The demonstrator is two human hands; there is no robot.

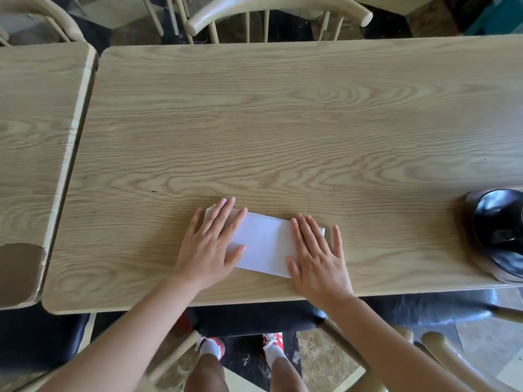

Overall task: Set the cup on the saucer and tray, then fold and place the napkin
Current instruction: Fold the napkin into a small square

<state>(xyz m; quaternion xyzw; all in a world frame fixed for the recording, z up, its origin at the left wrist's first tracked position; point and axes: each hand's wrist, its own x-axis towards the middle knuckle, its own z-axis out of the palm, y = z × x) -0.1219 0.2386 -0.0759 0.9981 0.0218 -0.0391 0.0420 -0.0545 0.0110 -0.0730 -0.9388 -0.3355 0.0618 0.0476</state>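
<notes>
A white napkin (264, 244), folded into a long rectangle, lies flat on the wooden table (283, 123) near its front edge. My left hand (212, 244) rests palm down on the napkin's left end, fingers spread. My right hand (318, 256) presses flat on its right end. Neither hand grips anything. At the right edge of the frame sits a glossy black cup (501, 236) on what looks like a brown saucer or tray (471, 222), partly cut off by the frame.
A second wooden table (34, 137) abuts on the left with a narrow gap between. Pale wooden chairs (271, 12) stand along the far side. Another chair (452, 360) and my legs are below the near edge.
</notes>
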